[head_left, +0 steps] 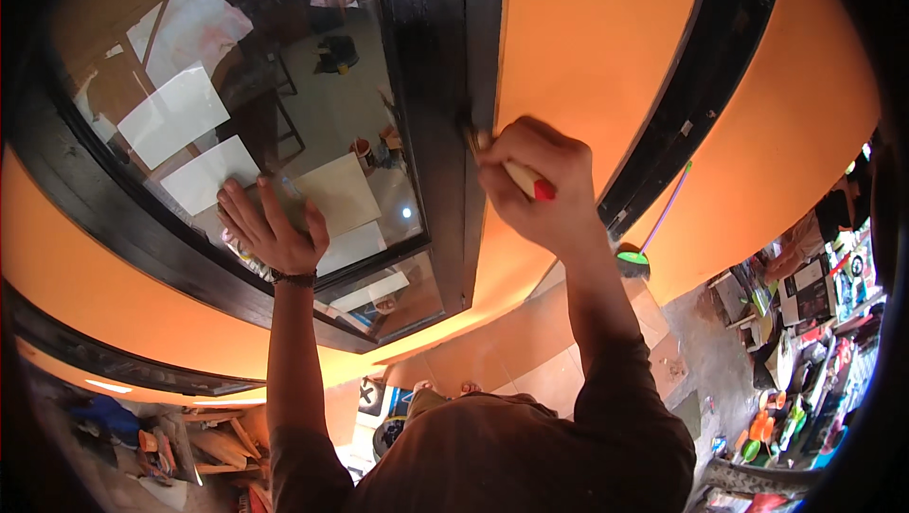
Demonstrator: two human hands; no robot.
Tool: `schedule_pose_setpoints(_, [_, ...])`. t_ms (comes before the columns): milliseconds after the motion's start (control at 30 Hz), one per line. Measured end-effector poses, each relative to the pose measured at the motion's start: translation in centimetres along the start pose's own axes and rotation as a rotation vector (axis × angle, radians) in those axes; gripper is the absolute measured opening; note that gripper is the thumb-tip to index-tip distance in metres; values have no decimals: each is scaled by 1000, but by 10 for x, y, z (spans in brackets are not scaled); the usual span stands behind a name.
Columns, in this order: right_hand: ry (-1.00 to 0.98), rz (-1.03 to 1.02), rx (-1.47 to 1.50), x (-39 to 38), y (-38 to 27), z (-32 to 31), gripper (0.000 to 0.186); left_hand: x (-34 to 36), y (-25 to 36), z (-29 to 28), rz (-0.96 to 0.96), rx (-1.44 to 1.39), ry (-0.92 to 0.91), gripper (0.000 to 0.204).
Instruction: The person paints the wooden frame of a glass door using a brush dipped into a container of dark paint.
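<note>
1. Our right hand [535,186] is closed tight round a paintbrush [519,175]. It's got a pale handle with a red end poking out at about 4 o'clock from the fist, and the bristles touch the black window frame [445,115] right at its edge, near centre frame.
2. Left hand [270,224] is spread flat, fingers apart, pressed on the glass [322,97] at roughly 9 o'clock from the brush. It grips nothing, just braces.
3. We'd say the brush is light and stiff in the handle, soft at the bristles. It's probably a bit slick if paint gets on it. Best hold looks like mid-handle, pretty much where we've got it now.
4. The glass is the fragile bit, so we'd keep that palm push gentle.
5. Edges: the frame upright is narrow, with the orange wall [587,49] just beside it at 3 o'clock and glass just beside it at 9 o'clock. There's not much slack either way for the bristles.
6. Room: there's open wall at 12 and 3 o'clock for the elbow. A green-headed broom [632,260] leans at about 4 o'clock, near the right forearm but apart from it.
</note>
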State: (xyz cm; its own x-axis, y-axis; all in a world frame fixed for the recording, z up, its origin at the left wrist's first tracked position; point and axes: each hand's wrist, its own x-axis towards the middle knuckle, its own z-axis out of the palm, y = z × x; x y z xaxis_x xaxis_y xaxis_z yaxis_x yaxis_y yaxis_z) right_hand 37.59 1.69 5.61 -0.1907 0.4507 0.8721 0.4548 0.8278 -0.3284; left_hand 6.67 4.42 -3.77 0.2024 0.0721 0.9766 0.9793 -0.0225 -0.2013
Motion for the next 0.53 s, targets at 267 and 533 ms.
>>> schedule_pose_setpoints(267, [487, -423, 128, 111, -3, -6, 14, 4, 5, 0, 6, -17, 11, 59])
schedule_pose_setpoints(533, [71, -218, -74, 42, -17, -1, 11, 0, -1, -7, -16, 12, 14, 60])
